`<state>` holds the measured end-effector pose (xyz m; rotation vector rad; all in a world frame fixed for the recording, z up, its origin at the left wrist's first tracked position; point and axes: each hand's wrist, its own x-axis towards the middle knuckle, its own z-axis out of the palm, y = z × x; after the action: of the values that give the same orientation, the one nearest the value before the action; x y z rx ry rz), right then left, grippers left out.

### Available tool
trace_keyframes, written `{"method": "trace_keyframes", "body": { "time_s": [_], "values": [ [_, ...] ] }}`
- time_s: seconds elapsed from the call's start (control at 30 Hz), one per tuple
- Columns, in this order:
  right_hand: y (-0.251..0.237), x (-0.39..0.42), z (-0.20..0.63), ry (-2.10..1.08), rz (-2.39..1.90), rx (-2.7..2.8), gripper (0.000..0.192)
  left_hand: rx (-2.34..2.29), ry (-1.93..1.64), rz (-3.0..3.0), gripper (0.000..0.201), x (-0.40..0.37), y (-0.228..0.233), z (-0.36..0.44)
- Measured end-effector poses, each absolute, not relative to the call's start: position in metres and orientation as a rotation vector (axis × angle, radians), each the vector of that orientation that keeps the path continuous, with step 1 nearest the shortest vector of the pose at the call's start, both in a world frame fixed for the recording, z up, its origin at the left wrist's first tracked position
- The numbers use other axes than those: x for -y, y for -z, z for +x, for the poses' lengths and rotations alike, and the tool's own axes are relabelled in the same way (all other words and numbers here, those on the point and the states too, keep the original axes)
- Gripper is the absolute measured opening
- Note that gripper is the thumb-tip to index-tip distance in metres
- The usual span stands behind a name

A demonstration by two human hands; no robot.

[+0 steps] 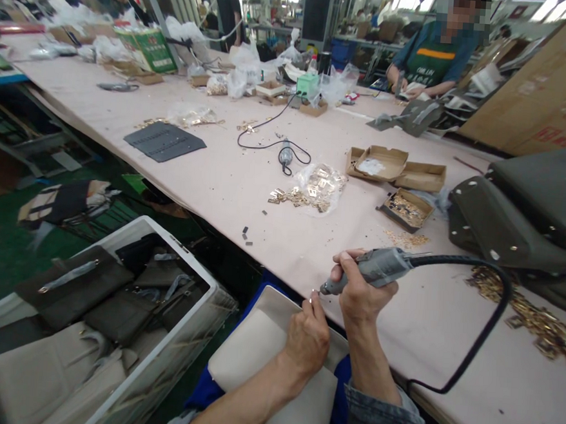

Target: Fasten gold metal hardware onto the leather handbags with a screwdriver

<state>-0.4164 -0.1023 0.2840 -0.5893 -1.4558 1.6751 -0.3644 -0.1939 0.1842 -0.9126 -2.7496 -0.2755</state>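
Head view, bench edge. Item one: our right hand (pixel 362 288), fingers wrapped tight around a grey rotary tool (pixel 373 270), tip pointing left; its black cable (pixel 478 335) loops out over the pink table (pixel 218 175). Item two: our left hand (pixel 308 336), fingertips pinched on a small bright metal piece (pixel 312 296), touching or just short of the tool tip; we cannot tell which. Item three: a pale cushion (pixel 253 358) across our lap, under both wrists. Item four: loose brass fittings (pixel 313 189) on clear plastic, mid-table, beside small cardboard trays (pixel 393 165). Item five: dark olive bags (pixel 520 215) stacked at right. Item six: a white bin (pixel 196 341) of bag panels, lower left. Item seven: a co-worker in a green apron (pixel 432 58), far side.
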Motion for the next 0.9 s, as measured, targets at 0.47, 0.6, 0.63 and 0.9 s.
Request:
{"method": "trace_keyframes", "body": {
  "time_s": [0.47,0.6,0.63,0.9],
  "values": [
    [-0.283,0.097,-0.416,-1.667,-0.565,1.458,0.016,2.672,0.489,-0.876,0.051,0.193,-0.168,-0.364],
    [-0.281,0.099,-0.417,-1.705,-0.549,1.437,0.016,2.672,0.510,-0.881,0.050,0.194,-0.167,-0.364],
    [-0.281,0.099,-0.417,-1.716,-0.545,1.435,0.017,2.671,0.507,-0.889,0.049,0.194,-0.166,-0.364],
    [-0.277,0.100,-0.417,-1.700,-0.573,1.506,0.019,2.639,0.520,-0.885,0.049,0.194,-0.163,-0.363]
  ]
}}
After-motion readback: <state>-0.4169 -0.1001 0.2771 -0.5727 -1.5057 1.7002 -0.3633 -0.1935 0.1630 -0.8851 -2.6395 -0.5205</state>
